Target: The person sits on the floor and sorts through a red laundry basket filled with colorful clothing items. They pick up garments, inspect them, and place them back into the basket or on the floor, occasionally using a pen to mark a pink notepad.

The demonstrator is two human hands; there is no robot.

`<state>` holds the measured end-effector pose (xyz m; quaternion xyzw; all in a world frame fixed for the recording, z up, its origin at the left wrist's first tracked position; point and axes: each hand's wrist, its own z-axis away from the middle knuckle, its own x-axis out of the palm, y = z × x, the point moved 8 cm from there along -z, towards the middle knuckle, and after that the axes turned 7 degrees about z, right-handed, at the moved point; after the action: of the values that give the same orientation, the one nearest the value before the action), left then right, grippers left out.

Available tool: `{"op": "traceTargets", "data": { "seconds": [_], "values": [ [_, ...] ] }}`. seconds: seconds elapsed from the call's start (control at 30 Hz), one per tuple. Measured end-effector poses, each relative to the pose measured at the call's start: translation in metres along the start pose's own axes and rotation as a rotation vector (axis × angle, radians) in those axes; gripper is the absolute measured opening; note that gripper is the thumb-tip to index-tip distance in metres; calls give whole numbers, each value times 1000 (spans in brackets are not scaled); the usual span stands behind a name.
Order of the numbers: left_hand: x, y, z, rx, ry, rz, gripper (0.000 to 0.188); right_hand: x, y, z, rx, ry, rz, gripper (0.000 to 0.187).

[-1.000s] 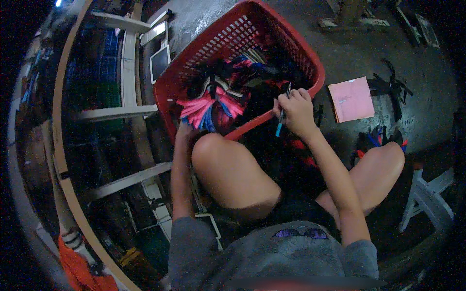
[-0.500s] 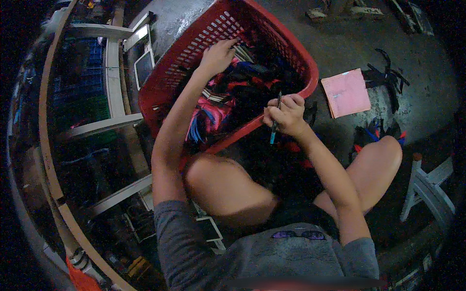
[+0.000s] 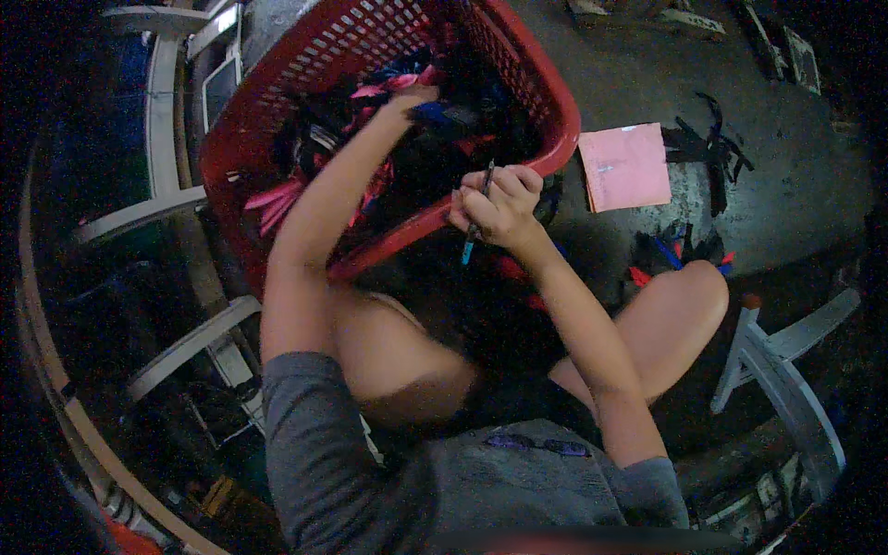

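Note:
A large red perforated plastic basket (image 3: 562,125) stands in front of my crossed legs, holding a tangle of fabric-like strips in black, pink, red and blue. My left hand (image 3: 416,98) reaches deep among these strips; its fingers are blurred and partly hidden, so what they grip cannot be made out. Pink strips (image 3: 277,203) lie by the basket's left wall. At the near rim, my right hand (image 3: 504,205) is closed round a slim pen (image 3: 468,248) with a teal end, its other end poking up past the fingers.
Right of the basket, a stack of pink paper sheets (image 3: 626,166) lies on the dark floor beside black strips (image 3: 717,153). Red, blue and black strips (image 3: 671,252) sit by my right knee. A pale stool-like frame (image 3: 782,370) stands at right, a white metal frame (image 3: 165,120) at left.
The view has shifted, so most things sit further left. My left hand has gone from near the basket's far wall down into the strips, which have been stirred. The right hand keeps the pen.

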<state>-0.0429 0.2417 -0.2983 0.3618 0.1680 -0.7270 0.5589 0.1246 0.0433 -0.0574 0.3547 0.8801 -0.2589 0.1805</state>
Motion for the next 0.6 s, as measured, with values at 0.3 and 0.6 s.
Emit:
{"op": "traceTargets", "data": {
  "seconds": [0.3, 0.6],
  "values": [
    [-64, 61, 100, 476, 133, 85, 95, 3, 0, 1, -16, -44, 77, 21],
    [-69, 101, 132, 1098, 479, 671, 63, 6, 5, 7, 5, -116, 85, 19]
  ]
}}
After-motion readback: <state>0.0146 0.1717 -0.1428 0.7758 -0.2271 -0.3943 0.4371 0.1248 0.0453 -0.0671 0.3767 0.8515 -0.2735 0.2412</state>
